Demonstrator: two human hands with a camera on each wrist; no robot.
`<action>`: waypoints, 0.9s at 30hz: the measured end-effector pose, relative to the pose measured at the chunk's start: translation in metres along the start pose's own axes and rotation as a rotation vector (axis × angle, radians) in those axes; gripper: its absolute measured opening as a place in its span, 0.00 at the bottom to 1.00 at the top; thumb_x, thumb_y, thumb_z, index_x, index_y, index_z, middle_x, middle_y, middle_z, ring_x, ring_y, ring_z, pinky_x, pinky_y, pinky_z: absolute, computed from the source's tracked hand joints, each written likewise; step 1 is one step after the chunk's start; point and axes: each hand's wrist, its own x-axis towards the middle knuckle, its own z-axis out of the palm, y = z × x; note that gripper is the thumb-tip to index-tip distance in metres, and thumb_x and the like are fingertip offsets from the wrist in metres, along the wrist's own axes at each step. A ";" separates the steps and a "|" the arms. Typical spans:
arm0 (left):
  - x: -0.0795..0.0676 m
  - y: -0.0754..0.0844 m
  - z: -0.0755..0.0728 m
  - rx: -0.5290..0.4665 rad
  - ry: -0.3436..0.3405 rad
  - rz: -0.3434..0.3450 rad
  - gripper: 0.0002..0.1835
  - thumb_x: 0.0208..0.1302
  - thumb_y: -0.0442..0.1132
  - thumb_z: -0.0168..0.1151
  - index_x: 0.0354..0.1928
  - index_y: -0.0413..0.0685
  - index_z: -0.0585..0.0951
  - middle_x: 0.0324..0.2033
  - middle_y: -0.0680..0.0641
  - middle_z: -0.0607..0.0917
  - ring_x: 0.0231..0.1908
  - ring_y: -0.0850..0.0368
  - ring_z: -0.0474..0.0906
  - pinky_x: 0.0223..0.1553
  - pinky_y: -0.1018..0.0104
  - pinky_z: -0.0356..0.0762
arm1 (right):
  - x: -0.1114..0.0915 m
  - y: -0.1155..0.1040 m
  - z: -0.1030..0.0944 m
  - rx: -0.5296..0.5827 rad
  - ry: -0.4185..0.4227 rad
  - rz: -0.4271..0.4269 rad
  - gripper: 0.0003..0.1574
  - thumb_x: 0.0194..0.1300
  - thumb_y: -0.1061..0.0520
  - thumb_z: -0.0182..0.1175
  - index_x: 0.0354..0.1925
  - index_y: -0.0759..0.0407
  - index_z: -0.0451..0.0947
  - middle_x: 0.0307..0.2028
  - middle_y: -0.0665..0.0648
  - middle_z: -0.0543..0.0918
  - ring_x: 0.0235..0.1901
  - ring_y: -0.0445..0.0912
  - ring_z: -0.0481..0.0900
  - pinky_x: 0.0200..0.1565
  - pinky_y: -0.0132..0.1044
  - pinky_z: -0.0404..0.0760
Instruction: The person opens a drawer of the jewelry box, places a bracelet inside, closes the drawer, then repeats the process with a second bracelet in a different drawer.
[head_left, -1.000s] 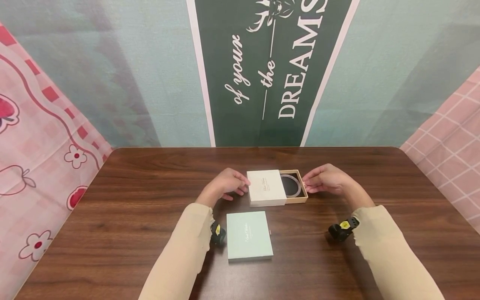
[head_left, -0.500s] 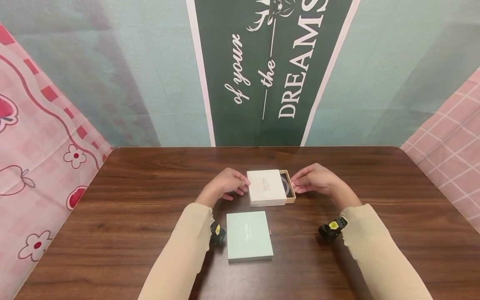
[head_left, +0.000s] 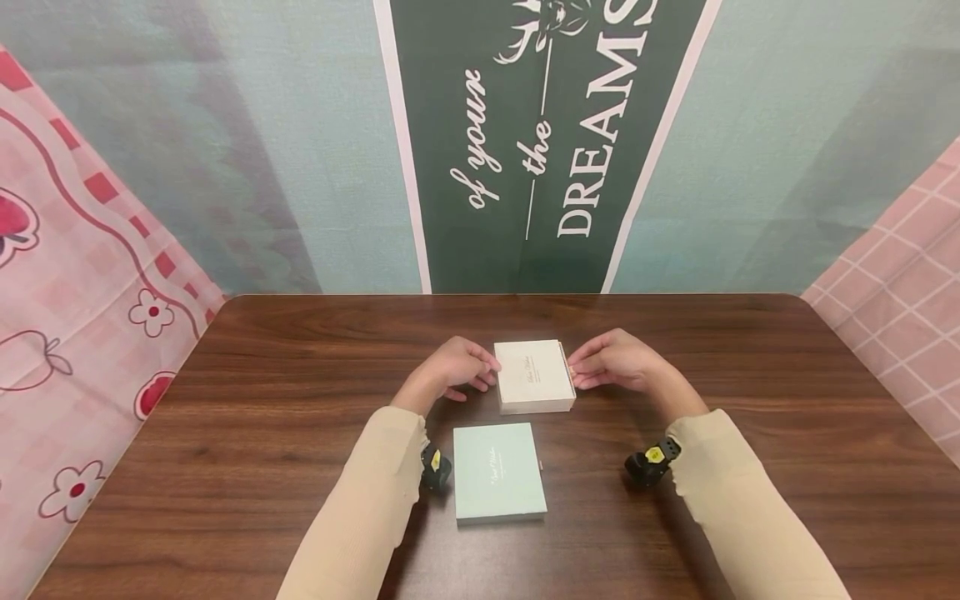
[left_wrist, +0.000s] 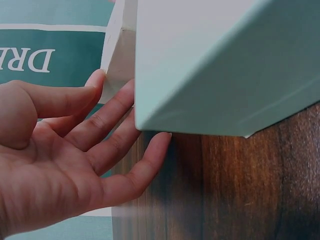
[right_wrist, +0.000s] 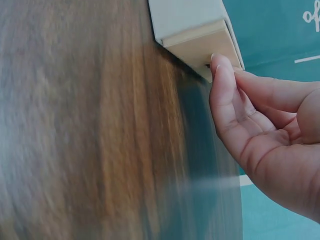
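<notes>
A white cardboard drawer box (head_left: 532, 371) with small gold lettering lies on the brown wood table. Its inner tray (right_wrist: 202, 45), with a cream front, sits nearly flush with the sleeve; a thin rim shows at the right side. My right hand (head_left: 617, 360) pinches at the middle of that tray front with thumb and fingertips. On the opposite side, my left hand (head_left: 459, 364) rests its fingertips against the box's left wall, fingers loosely extended. The ring seen in the tray earlier is hidden inside.
A mint-green flat box (head_left: 498, 471) with a small tab on its right side lies in front of the white one, beside the left wrist's camera (head_left: 435, 467). A teal cloth backdrop (head_left: 337, 167) hangs behind the table (head_left: 300, 358).
My right hand has moved left, sliding the tray into the white sleeve until the dark inside and the ring are covered. The left hand and the mint-green box have stayed in place.
</notes>
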 end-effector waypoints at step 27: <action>0.002 0.003 -0.001 0.018 -0.007 0.005 0.08 0.62 0.32 0.55 0.39 0.44 0.82 0.33 0.45 0.84 0.37 0.51 0.80 0.37 0.52 0.76 | -0.002 -0.002 0.002 0.002 0.003 -0.013 0.18 0.59 0.70 0.57 0.48 0.80 0.70 0.34 0.64 0.82 0.31 0.51 0.82 0.41 0.45 0.78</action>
